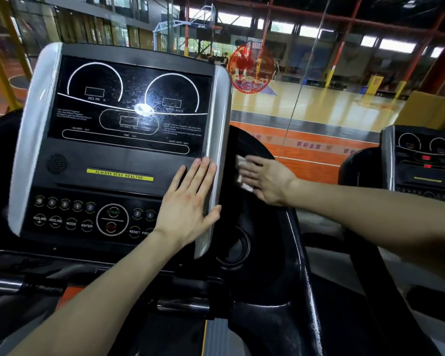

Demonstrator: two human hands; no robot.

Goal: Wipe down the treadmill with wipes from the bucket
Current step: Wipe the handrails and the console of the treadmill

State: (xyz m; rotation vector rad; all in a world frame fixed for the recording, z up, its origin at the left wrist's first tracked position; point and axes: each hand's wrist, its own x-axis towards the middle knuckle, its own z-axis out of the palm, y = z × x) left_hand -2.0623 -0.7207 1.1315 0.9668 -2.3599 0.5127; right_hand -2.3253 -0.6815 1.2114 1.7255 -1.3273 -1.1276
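The treadmill console (118, 140) fills the left half of the view, with a dark display, button rows and silver side trims. My left hand (190, 201) lies flat on the console's lower right corner, fingers straight, thumb against the right silver trim (217, 124). My right hand (265, 179) presses a white wipe (242, 165) with straight fingers against the black housing (257, 227) just right of the console. Most of the wipe is hidden under the palm. No bucket is in view.
A round cup holder (235, 249) sits in the black housing below my right hand. A second treadmill console (421, 160) stands at the right edge. A glass wall ahead looks onto a basketball court (319, 106). Handlebars (183, 304) run along the bottom.
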